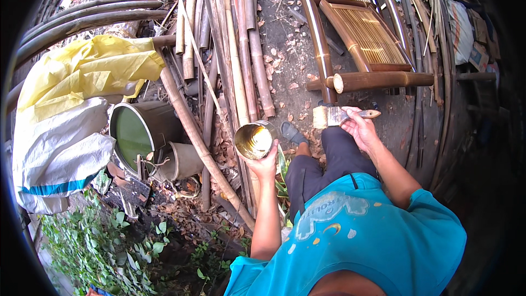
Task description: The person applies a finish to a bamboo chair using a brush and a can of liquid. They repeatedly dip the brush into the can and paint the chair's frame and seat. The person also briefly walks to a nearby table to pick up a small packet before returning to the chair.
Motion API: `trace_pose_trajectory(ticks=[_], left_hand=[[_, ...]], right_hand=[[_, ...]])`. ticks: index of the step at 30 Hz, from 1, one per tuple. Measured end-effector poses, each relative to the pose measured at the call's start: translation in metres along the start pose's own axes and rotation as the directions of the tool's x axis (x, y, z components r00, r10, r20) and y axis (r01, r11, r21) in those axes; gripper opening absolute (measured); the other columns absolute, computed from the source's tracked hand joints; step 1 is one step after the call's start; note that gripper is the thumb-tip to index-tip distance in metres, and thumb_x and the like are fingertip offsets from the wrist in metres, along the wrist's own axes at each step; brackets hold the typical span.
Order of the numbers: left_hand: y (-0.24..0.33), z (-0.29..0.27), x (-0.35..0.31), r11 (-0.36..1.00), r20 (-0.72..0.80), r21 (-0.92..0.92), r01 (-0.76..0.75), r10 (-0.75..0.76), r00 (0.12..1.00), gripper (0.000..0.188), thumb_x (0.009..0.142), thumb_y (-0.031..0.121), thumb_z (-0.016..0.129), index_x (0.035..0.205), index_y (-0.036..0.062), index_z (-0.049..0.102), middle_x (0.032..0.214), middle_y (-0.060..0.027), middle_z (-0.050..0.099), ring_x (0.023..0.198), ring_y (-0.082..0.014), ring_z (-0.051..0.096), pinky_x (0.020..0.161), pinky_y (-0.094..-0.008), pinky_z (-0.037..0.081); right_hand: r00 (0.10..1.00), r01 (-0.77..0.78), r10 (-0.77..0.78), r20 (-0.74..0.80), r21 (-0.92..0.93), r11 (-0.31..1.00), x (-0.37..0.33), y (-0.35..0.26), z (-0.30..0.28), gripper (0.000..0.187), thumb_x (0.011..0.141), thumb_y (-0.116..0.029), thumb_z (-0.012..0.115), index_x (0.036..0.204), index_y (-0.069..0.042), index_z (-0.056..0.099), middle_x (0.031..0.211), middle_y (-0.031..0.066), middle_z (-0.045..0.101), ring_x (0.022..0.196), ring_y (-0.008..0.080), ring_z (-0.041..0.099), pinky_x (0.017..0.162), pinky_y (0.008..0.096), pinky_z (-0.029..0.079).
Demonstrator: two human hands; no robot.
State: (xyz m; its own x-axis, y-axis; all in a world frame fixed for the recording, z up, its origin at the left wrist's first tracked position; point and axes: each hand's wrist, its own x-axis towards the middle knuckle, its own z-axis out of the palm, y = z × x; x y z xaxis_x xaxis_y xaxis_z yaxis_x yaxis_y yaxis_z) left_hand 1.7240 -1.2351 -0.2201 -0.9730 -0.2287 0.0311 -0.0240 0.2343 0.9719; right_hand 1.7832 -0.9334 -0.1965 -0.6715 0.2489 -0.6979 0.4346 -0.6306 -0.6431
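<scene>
Holding a round metal can [254, 140] and a wooden-handled, pale-bristled brush [335, 117].
Left hand [264, 164] clamped on can, right hand [359, 128] on brush; slatted brown bamboo furniture [366, 32] far right.

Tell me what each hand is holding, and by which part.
The left hand holds the can by its outer side; the right hand holds the paintbrush by its handle.

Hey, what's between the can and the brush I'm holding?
In the head view, a grey shoe and some leaf-strewn ground show between the can and the brush, lower down than both.
</scene>
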Motion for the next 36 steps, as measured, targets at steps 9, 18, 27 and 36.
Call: trace_pose_trajectory(ticks=[9, 18, 27, 36], left_hand=[[-0.009, -0.006, -0.008, 0.996, 0.030, 0.093, -0.007, 0.004, 1.000, 0.105, 0.060, 0.008, 0.092, 0.143, -0.0028, 0.030, 0.132, -0.0181, 0.050, 0.120, -0.0276, 0.053, 0.105, -0.0394, 0.043], [-0.008, -0.008, -0.022, 0.993, 0.056, -0.085, 0.088, -0.084, 0.995, 0.094, 0.065, 0.004, 0.089, 0.141, -0.0004, 0.033, 0.132, -0.0161, 0.051, 0.119, -0.0259, 0.055, 0.103, -0.0402, 0.046], [-0.013, -0.031, -0.024, 0.999, 0.029, 0.025, 0.039, -0.040, 0.999, 0.103, 0.059, 0.006, 0.092, 0.142, -0.0007, 0.031, 0.135, -0.0179, 0.049, 0.123, -0.0276, 0.052, 0.108, -0.0411, 0.042], [-0.015, -0.042, -0.026, 0.990, -0.011, -0.058, 0.130, -0.131, 0.991, 0.101, 0.061, 0.002, 0.090, 0.143, -0.0027, 0.031, 0.135, -0.0171, 0.050, 0.125, -0.0271, 0.050, 0.108, -0.0404, 0.039]], right_hand=[[0.804, 0.400, -0.595, 0.006, -0.746, 0.533, 0.009, -0.006, 0.005, 0.025, 0.090, -0.013, 0.070, 0.111, 0.000, 0.069, 0.097, 0.0082, 0.071, 0.086, 0.0151, 0.068, 0.076, 0.0267, 0.053], [0.665, 0.273, -0.686, 0.297, -0.951, -0.147, 0.084, -0.010, 0.032, 0.022, 0.086, -0.011, 0.070, 0.106, -0.004, 0.066, 0.104, 0.0168, 0.066, 0.089, 0.0347, 0.068, 0.077, 0.0437, 0.056], [0.759, 0.183, -0.557, 0.338, -0.931, -0.316, 0.101, -0.009, 0.065, 0.022, 0.088, -0.003, 0.053, 0.109, 0.001, 0.060, 0.106, 0.0242, 0.060, 0.099, 0.0391, 0.064, 0.080, 0.0461, 0.056], [0.787, 0.268, -0.598, 0.155, -0.957, 0.106, 0.071, -0.076, 0.047, 0.025, 0.088, -0.026, 0.065, 0.100, -0.005, 0.070, 0.093, 0.0209, 0.070, 0.088, 0.0365, 0.069, 0.079, 0.0439, 0.055]])
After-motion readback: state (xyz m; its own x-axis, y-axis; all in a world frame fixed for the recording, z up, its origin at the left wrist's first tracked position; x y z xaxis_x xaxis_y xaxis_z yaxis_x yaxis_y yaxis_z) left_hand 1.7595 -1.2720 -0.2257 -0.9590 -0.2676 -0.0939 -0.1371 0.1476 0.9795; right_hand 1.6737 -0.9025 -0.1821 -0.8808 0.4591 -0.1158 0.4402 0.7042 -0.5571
